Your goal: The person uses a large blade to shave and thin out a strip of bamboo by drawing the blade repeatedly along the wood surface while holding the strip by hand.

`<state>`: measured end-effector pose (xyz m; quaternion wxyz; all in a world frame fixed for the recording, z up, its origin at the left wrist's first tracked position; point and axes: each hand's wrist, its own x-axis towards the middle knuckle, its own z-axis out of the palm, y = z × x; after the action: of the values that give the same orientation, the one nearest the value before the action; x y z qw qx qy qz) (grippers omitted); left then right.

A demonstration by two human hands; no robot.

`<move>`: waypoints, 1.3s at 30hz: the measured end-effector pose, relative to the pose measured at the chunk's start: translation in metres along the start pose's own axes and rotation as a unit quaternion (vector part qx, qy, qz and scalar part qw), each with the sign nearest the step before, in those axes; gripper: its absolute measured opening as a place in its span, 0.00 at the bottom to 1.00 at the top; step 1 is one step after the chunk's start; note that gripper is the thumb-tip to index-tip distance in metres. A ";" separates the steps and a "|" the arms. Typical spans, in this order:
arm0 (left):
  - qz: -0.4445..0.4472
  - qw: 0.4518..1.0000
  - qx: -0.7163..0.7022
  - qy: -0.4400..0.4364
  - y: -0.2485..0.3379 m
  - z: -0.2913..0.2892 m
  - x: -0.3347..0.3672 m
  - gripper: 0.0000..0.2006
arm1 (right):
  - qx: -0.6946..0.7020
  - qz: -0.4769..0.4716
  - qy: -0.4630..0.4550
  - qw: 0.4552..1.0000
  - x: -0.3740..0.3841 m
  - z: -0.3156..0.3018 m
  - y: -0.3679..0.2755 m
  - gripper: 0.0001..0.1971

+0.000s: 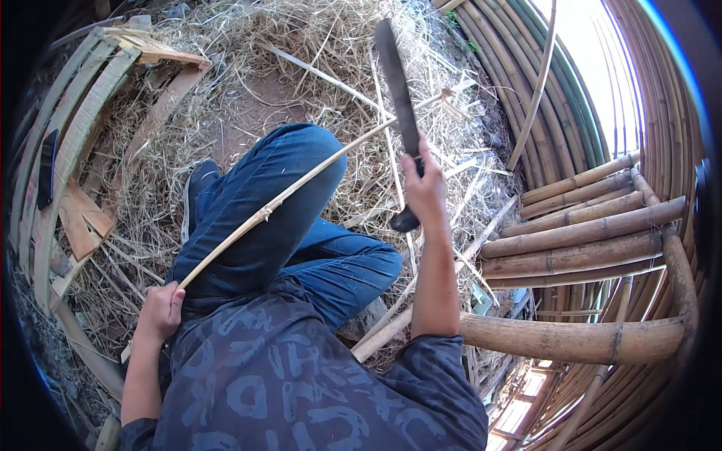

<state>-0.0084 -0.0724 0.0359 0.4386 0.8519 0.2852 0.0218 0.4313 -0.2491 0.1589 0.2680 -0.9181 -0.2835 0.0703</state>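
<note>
My left hand is closed round the near end of a long, thin bamboo strip. The strip slants up and right across my raised knee, with a knot partway along and a frayed far end. In my right hand is a machete, gripped by its black handle, blade pointing up and away. The blade passes over the strip near its far end; whether the two touch I cannot tell. My legs in blue jeans are folded beneath the strip.
Dry shavings cover the ground ahead. A slatted wooden pallet with a dark phone-like object stands at the left. On the right are a bamboo seat frame and a wall of bamboo poles. Loose strips lie around my legs.
</note>
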 end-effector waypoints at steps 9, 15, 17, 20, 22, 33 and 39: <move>0.020 1.000 -0.008 0.018 0.003 0.001 0.005 0.18 | -0.132 -0.010 0.108 0.985 0.045 -0.008 0.043 0.28; 0.016 1.000 -0.005 0.010 -0.005 0.001 0.004 0.17 | -0.100 0.058 0.074 0.991 0.027 0.015 0.058 0.29; 0.023 1.000 -0.004 0.013 -0.004 0.004 0.008 0.17 | -0.104 -0.002 0.110 0.988 0.029 0.019 0.076 0.30; 0.025 1.000 0.003 0.014 -0.002 0.003 0.008 0.17 | 0.007 0.106 0.077 0.991 0.027 0.015 0.065 0.30; 0.028 1.000 0.005 0.008 -0.002 0.003 0.009 0.16 | -0.010 0.107 0.069 0.992 0.027 0.015 0.058 0.30; 0.012 1.000 0.012 -0.007 0.001 0.000 0.009 0.16 | 0.035 0.121 0.058 0.990 0.015 0.014 0.056 0.31; 0.018 1.000 0.006 -0.007 0.002 0.000 0.009 0.16 | 0.015 0.093 0.072 0.993 0.010 0.017 0.068 0.31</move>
<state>0.0003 -0.0687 0.0356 0.4349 0.8597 0.2670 0.0216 0.4681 -0.2831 0.1087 0.2936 -0.9390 -0.1760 0.0323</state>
